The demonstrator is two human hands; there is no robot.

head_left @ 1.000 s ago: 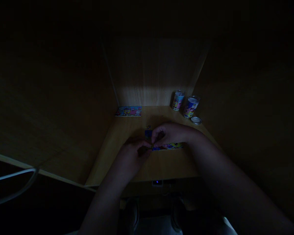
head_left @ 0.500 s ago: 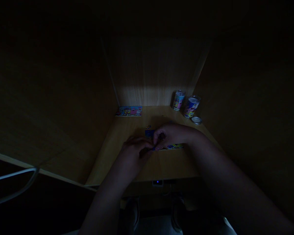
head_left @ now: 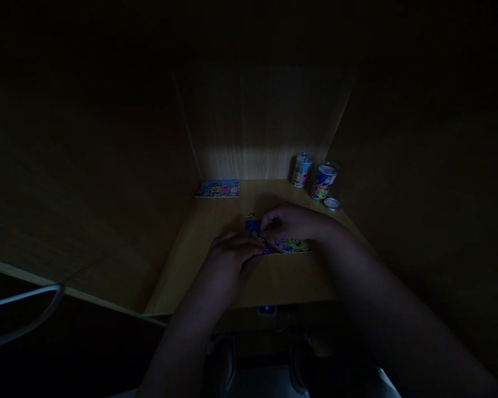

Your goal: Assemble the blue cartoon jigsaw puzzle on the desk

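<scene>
The scene is very dark. A partly joined cartoon jigsaw puzzle (head_left: 288,245) lies in the middle of a wooden desk (head_left: 274,276). My right hand (head_left: 292,221) hovers over its far left part with fingers curled in a pinch; what they hold is too dark to name. My left hand (head_left: 232,255) rests on the desk just left of the puzzle, fingers bent and touching its left edge. A few loose blue pieces (head_left: 252,224) lie just beyond the puzzle.
A flat cartoon picture card (head_left: 218,188) lies at the back left of the desk. Two printed tins (head_left: 301,169) (head_left: 323,180) stand at the back right, with a round lid (head_left: 332,203) beside them. Wooden walls enclose the desk on three sides.
My right hand has lifted and shifted back a little, uncovering more of the puzzle. My left hand has slid slightly right toward the puzzle's edge.
</scene>
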